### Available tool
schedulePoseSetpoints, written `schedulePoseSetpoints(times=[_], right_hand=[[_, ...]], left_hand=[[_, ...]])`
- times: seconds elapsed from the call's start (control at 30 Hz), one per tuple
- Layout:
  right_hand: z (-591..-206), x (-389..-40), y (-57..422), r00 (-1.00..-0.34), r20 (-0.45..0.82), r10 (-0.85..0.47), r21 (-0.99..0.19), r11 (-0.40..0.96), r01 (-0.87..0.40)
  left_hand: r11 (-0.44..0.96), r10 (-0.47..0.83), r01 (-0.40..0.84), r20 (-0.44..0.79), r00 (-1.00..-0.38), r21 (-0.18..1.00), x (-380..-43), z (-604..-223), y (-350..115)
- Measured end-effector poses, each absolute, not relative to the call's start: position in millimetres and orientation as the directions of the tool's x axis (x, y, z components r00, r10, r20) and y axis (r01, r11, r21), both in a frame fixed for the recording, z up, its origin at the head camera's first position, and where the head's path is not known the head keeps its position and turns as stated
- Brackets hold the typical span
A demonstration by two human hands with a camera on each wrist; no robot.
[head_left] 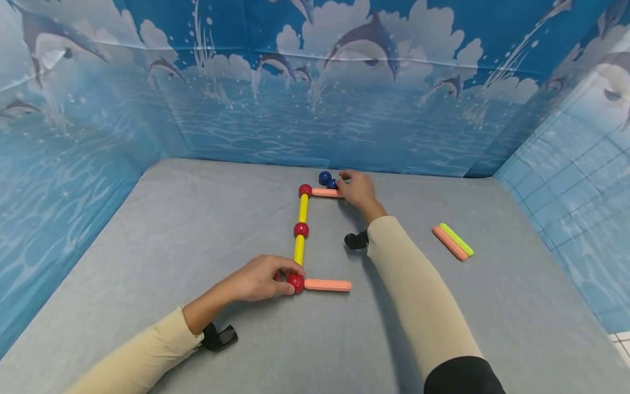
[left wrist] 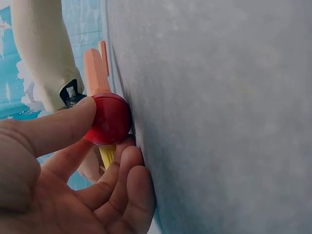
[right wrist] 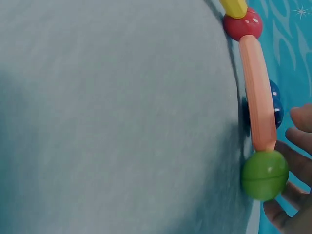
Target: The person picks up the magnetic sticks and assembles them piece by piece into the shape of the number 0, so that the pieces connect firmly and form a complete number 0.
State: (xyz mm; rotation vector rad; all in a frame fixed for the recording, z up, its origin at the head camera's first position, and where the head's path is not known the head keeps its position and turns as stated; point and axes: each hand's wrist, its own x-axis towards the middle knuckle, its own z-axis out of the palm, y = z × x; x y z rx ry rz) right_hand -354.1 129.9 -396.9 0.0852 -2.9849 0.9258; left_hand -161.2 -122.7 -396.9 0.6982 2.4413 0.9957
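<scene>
My left hand (head_left: 258, 279) pinches the near red ball (head_left: 296, 283) between thumb and fingers. From that ball an orange rod (head_left: 327, 285) points right, and a yellow rod (head_left: 299, 250) runs away to the middle red ball (head_left: 301, 230). A second yellow rod (head_left: 303, 208) links it to the far red ball (head_left: 305, 190). Another orange rod (right wrist: 258, 92) leads right from there to a green ball (right wrist: 264, 175). My right hand (head_left: 359, 191) holds this green ball, mostly hiding it in the head view.
Two blue balls (head_left: 325, 178) lie behind the far orange rod, close to the right fingers. On the right of the grey tabletop (head_left: 206, 213), a loose orange rod (head_left: 450, 243) lies beside a yellow-green rod (head_left: 456, 239). A dolphin-print curtain (head_left: 295, 126) hangs along the back.
</scene>
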Motion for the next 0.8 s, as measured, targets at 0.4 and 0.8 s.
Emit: schedulePoseSetpoints(times=[0.4,0.8], right_hand=[[-394.9,-358.2,115.5,-0.994,-0.107,0.008,-0.535,0.842,0.065],[-396.6,-356.9,119.6,-0.995,-0.099,0.004,-0.555,0.83,0.058]], left_hand=[[0.632,0.579,0.27,-0.21,-0.788,0.727,-161.4,-394.0,-120.9],[0.633,0.577,0.267,-0.213,-0.788,0.726,-160.2,-393.6,-119.0]])
